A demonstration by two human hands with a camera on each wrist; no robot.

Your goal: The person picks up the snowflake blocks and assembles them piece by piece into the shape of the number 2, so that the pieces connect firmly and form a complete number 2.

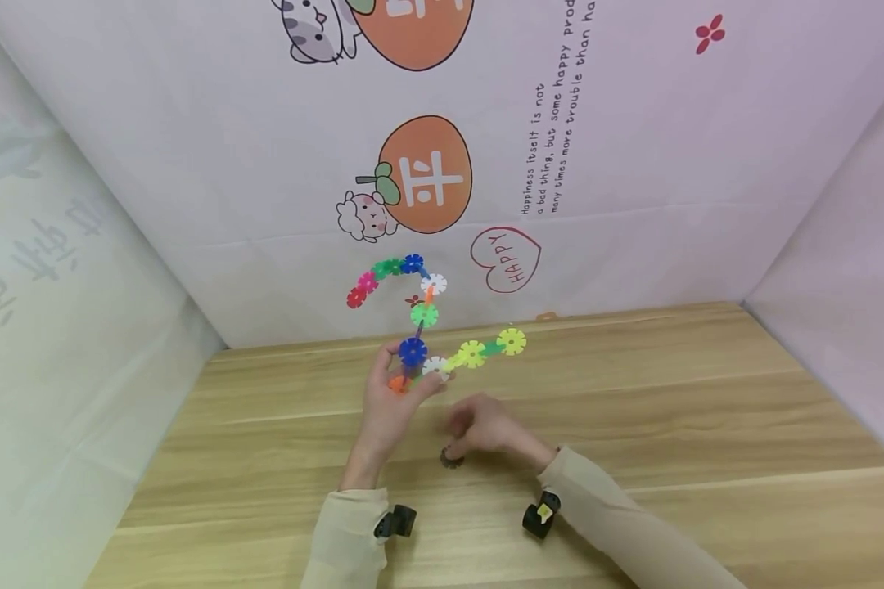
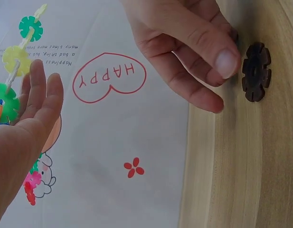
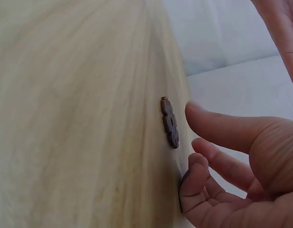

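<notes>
Snowflake chain [image 1: 427, 315], a string of flat notched plastic discs in red, pink, green, blue, white, orange and yellow, is standing upright, pinched at its base by my left hand [image 1: 394, 405]. My right hand [image 1: 486, 427] is hovering with fingers [image 3: 222, 127] loosely curled, holding nothing, just beside a dark brown disc [image 2: 255, 72] that is lying flat on the pale wood-grain surface [image 1: 707, 425]. Behind, the smooth white backdrop [image 1: 633, 164] is showing a red heart [image 1: 506, 258] reading "HAPPY" and "Happiness itself is not".
</notes>
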